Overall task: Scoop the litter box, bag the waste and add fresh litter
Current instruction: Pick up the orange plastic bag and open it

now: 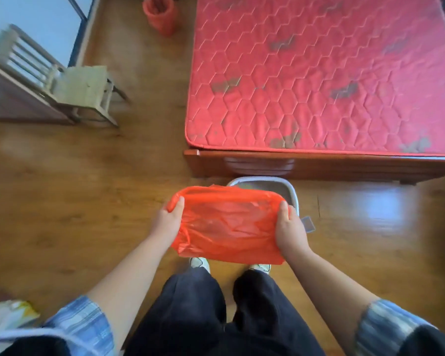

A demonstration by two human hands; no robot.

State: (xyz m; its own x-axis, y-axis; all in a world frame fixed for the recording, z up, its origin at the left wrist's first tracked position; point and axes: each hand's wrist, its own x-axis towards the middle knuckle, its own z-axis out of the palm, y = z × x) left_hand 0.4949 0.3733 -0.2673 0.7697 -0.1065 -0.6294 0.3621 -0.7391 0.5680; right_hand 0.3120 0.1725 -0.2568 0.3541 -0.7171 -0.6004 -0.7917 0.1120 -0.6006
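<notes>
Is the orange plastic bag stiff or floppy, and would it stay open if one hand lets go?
Probably floppy: the orange bag is wrinkled and sags between the left hand and right hand. It is likely very light, since it looks thin and translucent. Released on one side, it would probably collapse shut.

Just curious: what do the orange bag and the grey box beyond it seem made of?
The bag: thin plastic film, it seems; translucent, glossy, crinkled. The box: probably hard plastic; smooth, pale rounded rim, though the bag hides most of it.
</notes>
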